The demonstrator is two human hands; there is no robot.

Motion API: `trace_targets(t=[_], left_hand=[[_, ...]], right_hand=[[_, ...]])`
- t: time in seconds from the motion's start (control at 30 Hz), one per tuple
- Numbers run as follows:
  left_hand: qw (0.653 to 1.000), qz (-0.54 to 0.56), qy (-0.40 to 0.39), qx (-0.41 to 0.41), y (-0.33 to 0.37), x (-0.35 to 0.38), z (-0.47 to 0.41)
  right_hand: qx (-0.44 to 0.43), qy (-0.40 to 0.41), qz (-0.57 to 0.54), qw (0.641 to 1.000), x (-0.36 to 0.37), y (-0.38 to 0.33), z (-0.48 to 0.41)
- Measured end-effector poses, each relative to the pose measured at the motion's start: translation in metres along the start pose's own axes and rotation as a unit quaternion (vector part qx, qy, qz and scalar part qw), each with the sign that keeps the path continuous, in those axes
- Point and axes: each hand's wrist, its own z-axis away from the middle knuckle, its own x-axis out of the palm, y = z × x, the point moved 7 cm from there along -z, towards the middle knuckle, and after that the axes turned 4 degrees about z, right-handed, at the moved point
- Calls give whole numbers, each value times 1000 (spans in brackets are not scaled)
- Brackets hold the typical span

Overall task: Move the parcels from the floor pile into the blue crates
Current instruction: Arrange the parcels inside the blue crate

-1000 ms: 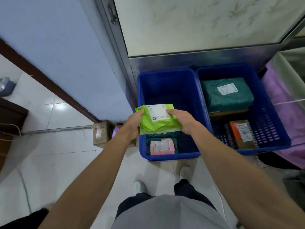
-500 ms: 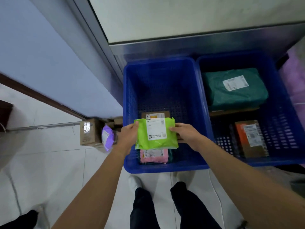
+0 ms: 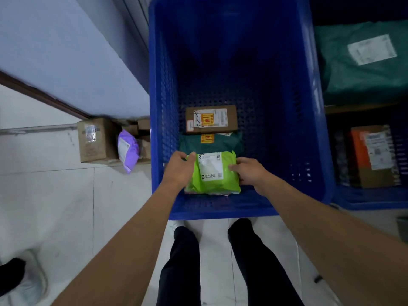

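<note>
Placing step: I've got the lime-green plastic mailer parcel (image 3: 212,173) low in the left blue perforated plastic crate (image 3: 159,107), at its near end, overlapping a teal plastic mailer (image 3: 209,144). L hand (image 3: 178,171) & R hand (image 3: 249,173) each grip a side edge. Next I reckon: let go, lift both hands out.

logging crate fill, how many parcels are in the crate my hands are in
3 clearly: brown box farthest, dark green bag in the middle, lime bag nearest, held by the left hand and right hand. A pale edge beneath it may be a fourth, mostly hidden.
</note>
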Motion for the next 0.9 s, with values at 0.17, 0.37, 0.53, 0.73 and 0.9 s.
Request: trace_targets(t=[0.17,0.37,0.53,0.73,0.9], left_hand=[[964,-247,41,93,-7,28,-9],[959,-263,-101,9,-43,59,-34],[951,-272,-143,-36,-54,60,-46],[943,-300,-130,-66,-65,50,-53],[925,-340,-144,-94,-59,49,-29]], right_hand=[[4,3,22,1000,19,19,-37],[19,-6,39,999,35,37,-60],[23,10,159,987,33,35,-76],[30,60,344,937,33,28,-67],[40,99,383,918,31,26,-43]])
